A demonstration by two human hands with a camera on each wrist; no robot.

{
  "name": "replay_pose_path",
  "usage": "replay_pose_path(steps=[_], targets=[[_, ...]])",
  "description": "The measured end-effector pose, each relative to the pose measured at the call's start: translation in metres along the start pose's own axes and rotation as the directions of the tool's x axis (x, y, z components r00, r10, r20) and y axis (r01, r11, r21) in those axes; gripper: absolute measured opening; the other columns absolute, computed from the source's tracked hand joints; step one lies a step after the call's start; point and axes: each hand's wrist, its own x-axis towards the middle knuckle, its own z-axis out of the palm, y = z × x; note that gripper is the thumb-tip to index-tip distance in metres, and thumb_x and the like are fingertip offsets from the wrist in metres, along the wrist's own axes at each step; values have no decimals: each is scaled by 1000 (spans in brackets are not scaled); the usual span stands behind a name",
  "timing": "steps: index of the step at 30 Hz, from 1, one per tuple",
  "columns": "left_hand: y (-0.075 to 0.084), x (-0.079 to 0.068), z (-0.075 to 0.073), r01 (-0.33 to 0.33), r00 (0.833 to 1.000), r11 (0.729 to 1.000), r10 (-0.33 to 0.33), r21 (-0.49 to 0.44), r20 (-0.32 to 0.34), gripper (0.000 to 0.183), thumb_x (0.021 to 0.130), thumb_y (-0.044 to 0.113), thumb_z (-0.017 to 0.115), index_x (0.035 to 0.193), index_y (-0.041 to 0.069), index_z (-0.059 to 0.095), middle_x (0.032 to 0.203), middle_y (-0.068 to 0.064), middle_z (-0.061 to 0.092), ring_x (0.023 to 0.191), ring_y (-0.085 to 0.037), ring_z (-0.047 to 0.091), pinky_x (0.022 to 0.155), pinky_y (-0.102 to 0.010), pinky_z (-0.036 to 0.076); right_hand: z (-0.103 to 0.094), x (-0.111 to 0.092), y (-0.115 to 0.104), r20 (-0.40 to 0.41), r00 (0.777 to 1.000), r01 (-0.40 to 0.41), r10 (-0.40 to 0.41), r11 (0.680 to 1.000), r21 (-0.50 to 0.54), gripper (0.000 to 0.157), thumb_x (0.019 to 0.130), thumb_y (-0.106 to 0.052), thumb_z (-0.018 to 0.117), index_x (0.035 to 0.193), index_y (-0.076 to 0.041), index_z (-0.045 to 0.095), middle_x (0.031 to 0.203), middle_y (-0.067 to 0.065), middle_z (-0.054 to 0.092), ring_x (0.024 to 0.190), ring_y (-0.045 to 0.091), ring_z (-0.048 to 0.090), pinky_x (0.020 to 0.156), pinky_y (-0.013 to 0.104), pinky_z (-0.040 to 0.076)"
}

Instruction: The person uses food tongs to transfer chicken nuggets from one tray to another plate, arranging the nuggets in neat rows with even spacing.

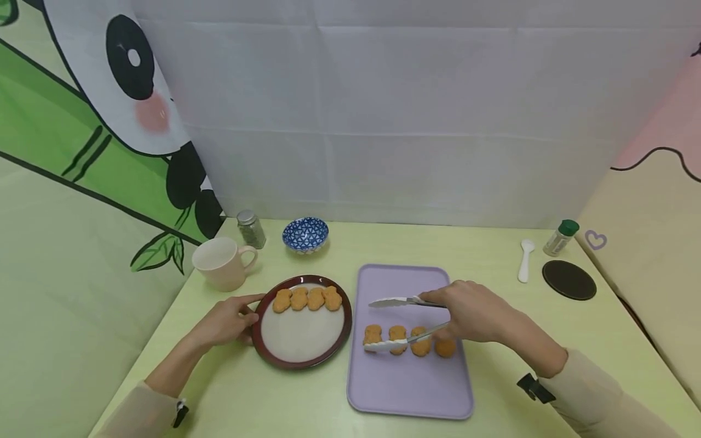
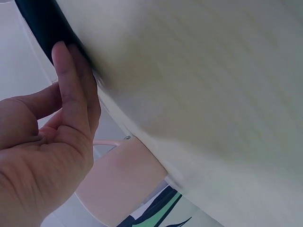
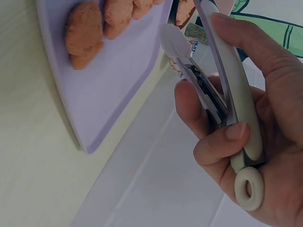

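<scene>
My right hand (image 1: 475, 311) grips a pair of tongs (image 3: 239, 90) with pale handles and a ring at the end. In the head view their arms are spread over a lilac tray (image 1: 408, 389), the nearer tip overlapping a row of several golden-brown nuggets (image 1: 398, 333). The tongs hold nothing between their tips. On the left, my left hand (image 1: 221, 322) touches the rim of a brown-rimmed plate (image 1: 298, 363), its fingers (image 2: 71, 90) fairly straight against the edge. Several more nuggets (image 1: 315, 299) lie in a row across the plate's far half.
Left of the plate stands a pale pink mug (image 1: 219, 266), with a shaker (image 1: 251, 230) behind it. A blue patterned bowl (image 1: 305, 235) is at the back. To the right are a white spoon (image 1: 524, 261), a green-capped bottle (image 1: 561, 238) and a dark round coaster (image 1: 569, 280).
</scene>
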Motion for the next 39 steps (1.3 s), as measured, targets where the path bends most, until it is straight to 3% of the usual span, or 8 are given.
replay_pose_path(steps=[5, 12, 31, 39], targets=[[0, 0, 0, -5, 1000, 1000, 5, 3, -2, 48, 93, 7, 56, 140, 10, 46, 95, -13, 62, 60, -18, 63, 56, -32, 49, 1, -6, 2, -9, 1000, 3, -3, 1000, 16, 63, 67, -42, 80, 121, -12, 65, 106, -4, 68, 90, 11, 63, 72, 34, 51], [2, 0, 0, -3, 1000, 1000, 3, -6, 17, 49, 93, 7, 55, 141, 9, 44, 97, -14, 62, 61, -18, 63, 57, -33, 51, 1, -12, 1, 27, 999, -34, 34, 999, 22, 66, 65, -45, 80, 122, -16, 65, 97, -13, 66, 65, 5, 48, 60, 27, 40], [0, 0, 1, -19, 1000, 999, 19, -27, -12, 49, 93, 6, 55, 140, 7, 45, 96, -14, 64, 60, -18, 64, 57, -31, 51, 7, -15, -2, 52, 999, 17, -18, 1000, 16, 59, 67, -42, 81, 117, -14, 68, 99, -4, 70, 65, 1, 49, 62, 29, 45], [0, -1, 1, -27, 1000, 999, 27, -18, -11, 49, 93, 6, 55, 140, 7, 45, 96, -13, 65, 61, -18, 64, 59, -31, 50, 2, -6, -9, -11, 999, 51, -51, 999, -7, 51, 71, -36, 79, 116, -17, 69, 100, -8, 69, 65, 3, 51, 58, 26, 43]])
